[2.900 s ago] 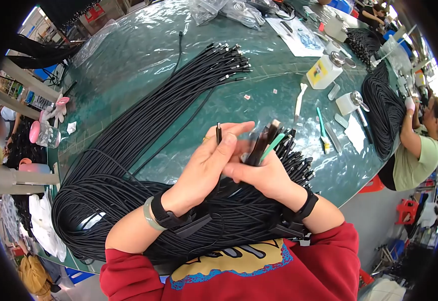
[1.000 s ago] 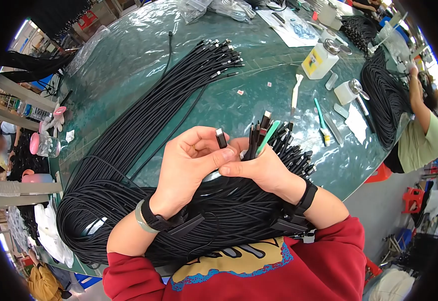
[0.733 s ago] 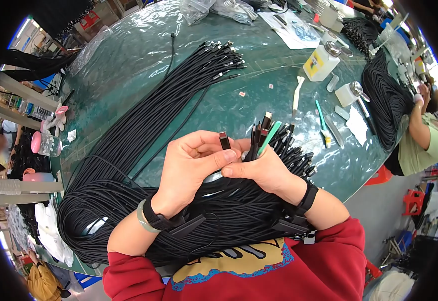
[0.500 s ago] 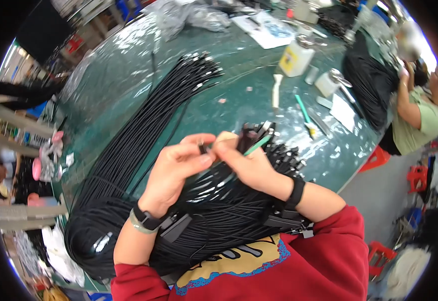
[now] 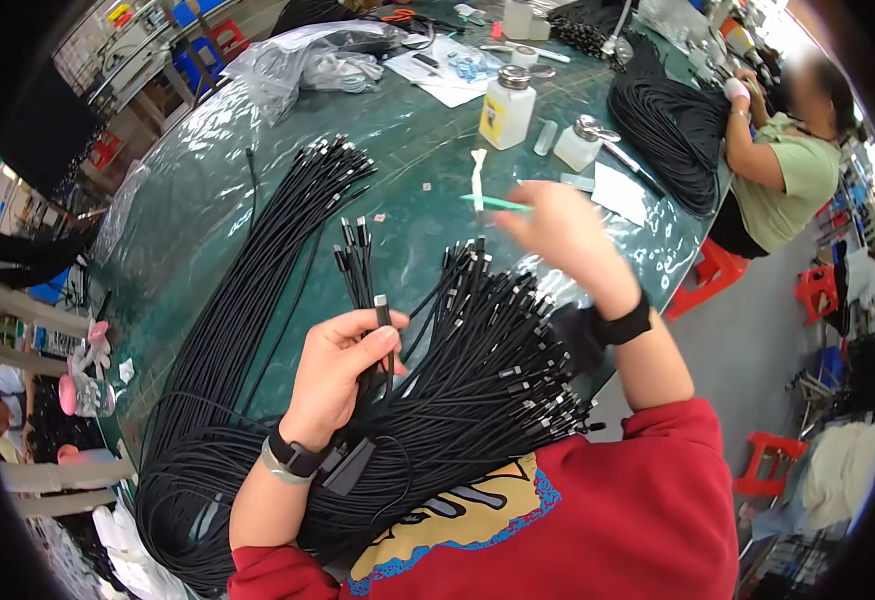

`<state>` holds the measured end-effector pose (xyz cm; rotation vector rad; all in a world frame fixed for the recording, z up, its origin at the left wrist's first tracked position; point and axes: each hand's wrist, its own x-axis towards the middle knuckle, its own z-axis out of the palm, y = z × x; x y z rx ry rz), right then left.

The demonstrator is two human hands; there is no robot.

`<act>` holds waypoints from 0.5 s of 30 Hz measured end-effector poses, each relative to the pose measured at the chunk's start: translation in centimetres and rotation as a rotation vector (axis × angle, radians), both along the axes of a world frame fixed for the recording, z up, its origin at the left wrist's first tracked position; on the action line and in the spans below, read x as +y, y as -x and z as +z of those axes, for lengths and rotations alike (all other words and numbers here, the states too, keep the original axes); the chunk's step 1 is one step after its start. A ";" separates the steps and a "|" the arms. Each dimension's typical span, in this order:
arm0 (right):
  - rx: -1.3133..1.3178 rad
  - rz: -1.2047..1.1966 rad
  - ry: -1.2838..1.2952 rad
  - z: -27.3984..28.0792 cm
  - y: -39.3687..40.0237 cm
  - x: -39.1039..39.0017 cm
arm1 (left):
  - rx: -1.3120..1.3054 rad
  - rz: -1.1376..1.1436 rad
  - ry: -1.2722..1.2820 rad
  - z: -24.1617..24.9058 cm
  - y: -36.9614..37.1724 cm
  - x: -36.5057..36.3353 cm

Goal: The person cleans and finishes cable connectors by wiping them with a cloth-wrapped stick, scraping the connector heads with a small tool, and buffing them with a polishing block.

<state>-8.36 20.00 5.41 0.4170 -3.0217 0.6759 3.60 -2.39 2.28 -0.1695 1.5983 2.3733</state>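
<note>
My left hand is closed, thumb and fingers pinching a black cable just below its upright metal plug. Right behind it, several more cable ends stick up. A thin green tool juts leftward from the fingers of my right hand, which is smeared by motion. That hand is over the table, past a fanned-out heap of cable ends. In this view the green tool crosses a white brush.
A long cable bundle lies to the left, looping toward my body. Beyond are a bottle with a yellow label, a smaller bottle, papers and plastic bags. At right, a person in green works beside coiled cables.
My hands were together over the cables; now they are apart. The right has moved up and right with the green tool, while the left holds a cable plug upright. The view has shifted right.
</note>
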 end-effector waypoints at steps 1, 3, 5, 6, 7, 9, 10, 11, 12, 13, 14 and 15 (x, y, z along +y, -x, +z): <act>0.068 -0.072 -0.163 -1.2 0.8 1.9 | -0.002 0.019 -0.006 0.0 0.0 0.0; 0.002 -0.087 -0.347 -3.1 1.7 4.7 | 0.016 -0.012 0.017 0.0 0.0 0.1; -0.007 -0.056 -0.353 -5.0 2.4 6.2 | 0.017 -0.013 0.025 0.0 0.0 0.1; -0.013 -0.046 -0.352 -5.7 2.6 6.7 | 0.000 -0.018 0.004 0.0 0.0 0.2; -0.018 -0.038 -0.350 -6.1 2.8 6.6 | -0.016 -0.025 -0.016 0.0 0.0 0.1; -0.121 -0.024 -0.242 -4.9 2.6 5.8 | -0.038 -0.023 -0.037 -0.2 0.0 -0.1; -0.222 -0.024 -0.132 -3.8 2.3 5.3 | -0.046 -0.043 -0.059 -0.3 0.1 -0.2; -0.322 -0.028 -0.021 -2.7 2.1 4.9 | -0.052 -0.066 -0.081 -0.5 0.2 -0.3; -0.329 -0.025 -0.022 -1.7 1.6 4.1 | -0.061 -0.090 -0.106 -0.6 0.3 -0.4; -0.389 0.056 0.269 -0.6 0.7 2.9 | -0.070 -0.088 -0.108 -0.8 0.5 -0.5; -0.447 0.133 0.564 0.1 -0.2 1.6 | -0.067 -0.099 -0.144 -1.0 0.5 -0.5; -0.446 0.212 0.630 0.3 -0.9 0.3 | -0.067 -0.111 -0.177 -1.1 0.6 -0.6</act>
